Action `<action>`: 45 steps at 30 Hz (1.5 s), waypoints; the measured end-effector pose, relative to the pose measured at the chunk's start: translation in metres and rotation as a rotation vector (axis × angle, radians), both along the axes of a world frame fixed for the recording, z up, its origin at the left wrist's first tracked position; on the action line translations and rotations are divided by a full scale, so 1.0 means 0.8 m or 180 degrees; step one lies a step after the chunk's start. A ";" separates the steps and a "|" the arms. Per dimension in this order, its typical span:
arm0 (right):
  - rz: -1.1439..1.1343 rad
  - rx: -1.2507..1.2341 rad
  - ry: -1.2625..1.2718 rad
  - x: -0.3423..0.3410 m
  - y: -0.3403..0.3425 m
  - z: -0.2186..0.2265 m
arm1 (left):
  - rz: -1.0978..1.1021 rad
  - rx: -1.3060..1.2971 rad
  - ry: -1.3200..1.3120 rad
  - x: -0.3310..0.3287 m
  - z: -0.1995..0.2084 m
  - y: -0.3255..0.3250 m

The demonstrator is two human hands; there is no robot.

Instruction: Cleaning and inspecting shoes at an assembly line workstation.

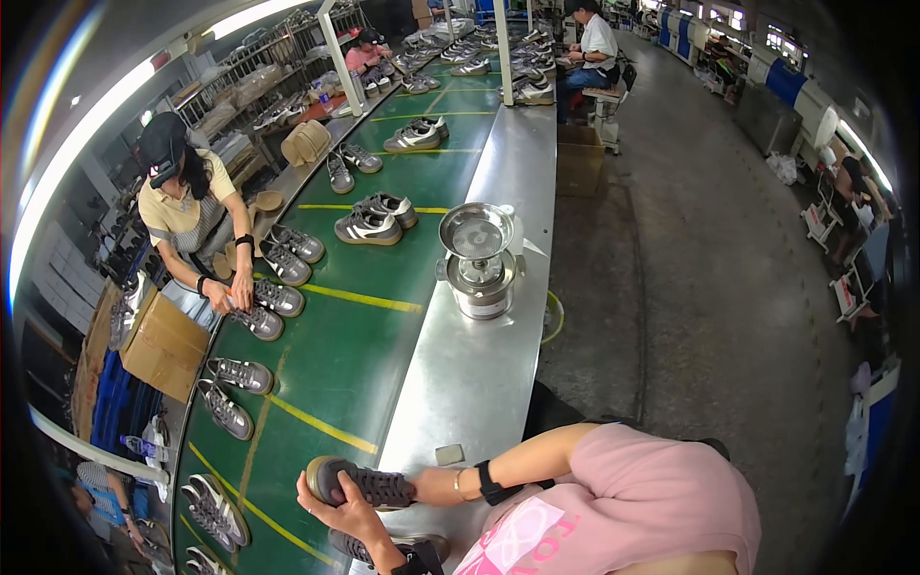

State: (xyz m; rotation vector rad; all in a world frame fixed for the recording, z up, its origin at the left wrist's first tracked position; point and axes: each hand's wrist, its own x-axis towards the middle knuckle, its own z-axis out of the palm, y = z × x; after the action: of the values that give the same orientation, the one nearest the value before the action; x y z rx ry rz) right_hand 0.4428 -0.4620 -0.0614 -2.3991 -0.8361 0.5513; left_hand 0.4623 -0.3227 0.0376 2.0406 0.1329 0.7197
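Note:
A dark grey sneaker (376, 487) with a gum-coloured sole is held over the near edge of the green conveyor belt, its toe pointing left. My left hand (347, 513) is closed around the toe end, thumb on the upper. At the heel end, my right hand (439, 486) grips the same sneaker; its fingers are hidden at the shoe's opening. Below my hands lies a second dark sneaker (426, 544), partly covered by my left wrist. A small grey flat block (448, 454) rests on the metal ledge (431, 402) just beyond my right hand.
A metal pot-like stand with a dish (476, 233) stands on the ledge. Pairs of sneakers (369, 220) sit along the green belt (345, 345). Across it, a co-worker (196, 196) handles a shoe beside a cardboard box (165, 343). Farther back, another person sits right of the belt.

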 end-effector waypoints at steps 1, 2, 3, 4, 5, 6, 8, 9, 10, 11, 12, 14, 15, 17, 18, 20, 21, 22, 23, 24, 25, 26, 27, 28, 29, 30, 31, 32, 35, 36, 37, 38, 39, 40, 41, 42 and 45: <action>-0.0002 0.0005 -0.0010 -0.001 -0.007 -0.001 | 0.0046 -0.0111 -0.0023 0.001 -0.004 0.002; -0.0023 0.0317 -0.0139 -0.008 -0.022 -0.004 | 0.0046 -0.0106 -0.0034 0.004 -0.007 0.007; -0.0037 0.0624 -0.0250 -0.016 -0.036 0.000 | 0.0079 0.0009 -0.0081 0.004 -0.010 0.014; -0.0003 0.0712 -0.0141 -0.018 -0.044 -0.005 | 0.0113 0.0123 -0.0128 0.006 -0.013 0.020; 0.0003 0.0711 -0.0132 -0.019 -0.054 -0.011 | 0.0120 0.0121 -0.0119 0.009 -0.015 0.026; -0.0018 0.1024 -0.0242 -0.020 -0.064 -0.016 | 0.0118 -0.0396 0.0041 0.009 -0.012 0.032; -0.0246 0.1453 -0.0827 -0.018 -0.085 -0.023 | 0.0061 -0.1312 0.0226 0.011 0.005 0.041; -0.0466 0.1490 -0.0890 -0.014 -0.097 -0.009 | 0.0109 -0.1309 0.0209 0.015 0.000 0.058; -0.0714 0.1521 -0.0955 -0.004 -0.117 0.013 | 0.0118 -0.1666 0.0147 0.022 -0.011 0.080; -0.1019 0.1493 -0.1285 0.009 -0.135 0.022 | 0.0120 -0.2024 0.0085 0.025 -0.017 0.091; -0.1335 0.1461 -0.1614 0.023 -0.153 0.031 | 0.0226 -0.2282 0.0301 0.025 -0.012 0.091; -0.2194 0.1455 -0.2207 0.050 -0.189 0.075 | -0.0069 -0.2386 0.0711 0.022 -0.022 0.104; -0.2435 0.1494 -0.2494 0.066 -0.213 0.093 | -0.0383 -0.2489 0.1127 0.018 -0.033 0.115; -0.2829 0.1537 -0.3043 0.099 -0.256 0.126 | -0.1091 -0.1025 0.1467 0.014 -0.075 0.137; -0.3008 0.1508 -0.3310 0.110 -0.277 0.142 | -0.1139 -0.0311 0.2002 0.010 -0.080 0.136; -0.3486 0.1409 -0.2770 0.128 -0.301 0.176 | -0.1162 0.0707 0.2747 0.001 -0.101 0.154; -0.3475 0.1405 -0.2777 0.139 -0.319 0.184 | -0.1160 0.0696 0.2743 -0.002 -0.107 0.160; -0.3487 0.1150 -0.2902 0.151 -0.335 0.189 | -0.1026 0.0742 0.2595 -0.007 -0.111 0.165; -0.3492 0.0894 -0.3026 0.163 -0.352 0.192 | -0.0889 0.0788 0.2447 -0.011 -0.114 0.170; -0.3443 0.0721 -0.3164 0.175 -0.373 0.189 | -0.0722 0.1468 0.2333 -0.015 -0.118 0.177; -0.3370 0.0573 -0.3294 0.188 -0.386 0.192 | -0.0690 0.1454 0.2334 -0.019 -0.123 0.190; -0.3488 0.0377 -0.2968 0.198 -0.399 0.194 | -0.0570 0.1376 0.2512 -0.022 -0.129 0.202; -0.3521 0.0314 -0.2742 0.207 -0.408 0.199 | -0.0452 0.1300 0.2697 -0.024 -0.133 0.208; -0.3466 0.0091 -0.2510 0.215 -0.427 0.198 | -0.0493 0.0715 0.2838 -0.021 -0.126 0.205; -0.3411 -0.0133 -0.2280 0.223 -0.442 0.192 | -0.0498 0.0715 0.2829 -0.019 -0.131 0.208; -0.3401 -0.0122 -0.2288 0.232 -0.445 0.184 | -0.0288 0.0124 0.3129 -0.019 -0.140 0.216; -0.3374 -0.0270 -0.1957 0.240 -0.445 0.180 | -0.0073 -0.0484 0.3409 -0.022 -0.150 0.225; -0.3345 -0.0421 -0.1631 0.246 -0.448 0.178 | -0.0068 -0.0495 0.3395 -0.025 -0.160 0.234; -0.3286 -0.0474 -0.1582 0.247 -0.442 0.179 | -0.0323 -0.1540 0.3034 -0.033 -0.173 0.233; -0.3308 -0.0448 -0.1513 0.247 -0.444 0.175 | -0.0511 -0.1351 0.3114 -0.036 -0.146 0.217; -0.3298 -0.0456 -0.1535 0.247 -0.447 0.174 | -0.0699 -0.1162 0.3181 -0.037 -0.132 0.206; -0.3204 -0.0506 -0.1571 0.248 -0.452 0.175 | -0.1111 0.0231 0.2456 -0.051 -0.165 0.225; -0.3114 -0.0553 -0.1599 0.249 -0.457 0.176 | -0.1107 0.0218 0.2439 -0.048 -0.142 0.202; -0.3116 -0.0580 -0.1632 0.244 -0.465 0.183 | -0.0703 -0.0427 0.2504 -0.041 -0.099 0.163; -0.3107 -0.0566 -0.1659 0.245 -0.470 0.183 | -0.0265 -0.1071 0.2530 -0.041 -0.073 0.138; -0.3148 -0.0496 -0.1692 0.242 -0.469 0.181 | -0.0048 -0.1736 0.2316 -0.046 -0.075 0.133; -0.3299 -0.0385 -0.1552 0.240 -0.465 0.174 | 0.0088 -0.1827 0.2021 -0.049 -0.075 0.132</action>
State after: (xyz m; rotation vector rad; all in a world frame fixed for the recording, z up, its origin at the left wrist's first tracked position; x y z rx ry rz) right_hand 0.6346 -0.8341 0.0778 -2.6804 0.3513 -0.4103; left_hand 0.4228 -0.2175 -0.0221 1.6359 0.6535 0.0044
